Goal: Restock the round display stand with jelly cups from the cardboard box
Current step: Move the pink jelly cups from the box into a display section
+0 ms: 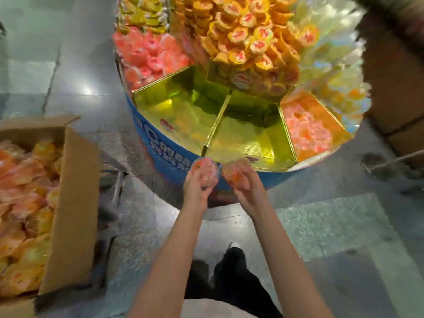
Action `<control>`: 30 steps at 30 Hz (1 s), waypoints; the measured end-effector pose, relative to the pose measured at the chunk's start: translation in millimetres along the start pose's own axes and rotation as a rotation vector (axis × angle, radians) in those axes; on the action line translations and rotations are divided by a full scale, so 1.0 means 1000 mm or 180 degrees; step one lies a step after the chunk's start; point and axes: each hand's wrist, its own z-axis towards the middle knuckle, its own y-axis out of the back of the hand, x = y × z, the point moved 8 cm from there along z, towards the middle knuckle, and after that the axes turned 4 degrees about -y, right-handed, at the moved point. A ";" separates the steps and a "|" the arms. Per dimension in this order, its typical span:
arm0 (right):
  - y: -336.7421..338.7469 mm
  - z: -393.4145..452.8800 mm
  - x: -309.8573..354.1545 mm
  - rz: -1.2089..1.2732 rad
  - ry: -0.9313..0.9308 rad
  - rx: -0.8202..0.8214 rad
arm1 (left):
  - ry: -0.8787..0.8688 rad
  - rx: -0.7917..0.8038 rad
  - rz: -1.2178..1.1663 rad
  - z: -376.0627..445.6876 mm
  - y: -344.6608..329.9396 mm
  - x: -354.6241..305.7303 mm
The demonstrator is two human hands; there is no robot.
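Observation:
The round display stand has a blue outer wall and gold wedge compartments. Two front compartments show bare gold floors. The wedge to their right and one at the left hold pink jelly cups. My left hand grips a clear pink-orange jelly cup just in front of the stand's rim. My right hand grips a second jelly cup beside it. The open cardboard box at the left is full of orange and pink jelly cups.
Upper tiers of the stand carry stacked orange cups and yellow packets. Brown cartons stand at the right. The floor is shiny grey tile. My dark-trousered legs and a shoe are below.

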 end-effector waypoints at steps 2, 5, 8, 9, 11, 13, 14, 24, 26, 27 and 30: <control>0.032 -0.001 0.042 -0.0309 0.0245 0.0076 | 0.0109 0.0211 0.0136 0.003 -0.040 0.038; 0.088 0.000 0.090 -0.0516 0.0308 -0.0113 | 0.0195 0.0288 0.0244 0.010 -0.092 0.091; 0.145 0.010 0.133 -0.0656 0.0185 -0.0358 | 0.0248 0.0295 0.0245 0.013 -0.140 0.138; 0.164 0.016 0.147 -0.0698 0.0120 -0.0424 | 0.0245 0.0310 0.0241 0.013 -0.157 0.153; 0.199 0.025 0.171 -0.0798 -0.0030 -0.0694 | 0.0237 0.0310 0.0234 0.014 -0.182 0.178; 0.234 0.036 0.194 -0.1029 -0.0134 -0.0991 | 0.0256 0.0248 0.0229 0.017 -0.200 0.201; 0.248 0.043 0.206 -0.1210 -0.0158 -0.1063 | 0.0259 0.0212 0.0277 0.019 -0.206 0.211; 0.313 0.159 0.289 -0.3908 -0.0080 -0.1298 | 0.0146 -0.0181 0.0805 0.071 -0.254 0.247; 0.310 0.187 0.297 -0.4208 0.0130 -0.1167 | 0.0097 -0.0244 0.0775 0.088 -0.266 0.248; 0.310 0.202 0.299 -0.4419 0.0158 -0.1073 | 0.0078 -0.0284 0.0741 0.096 -0.272 0.249; 0.316 0.245 0.289 -0.5136 -0.0191 -0.0723 | 0.0062 -0.0417 0.0685 0.121 -0.289 0.252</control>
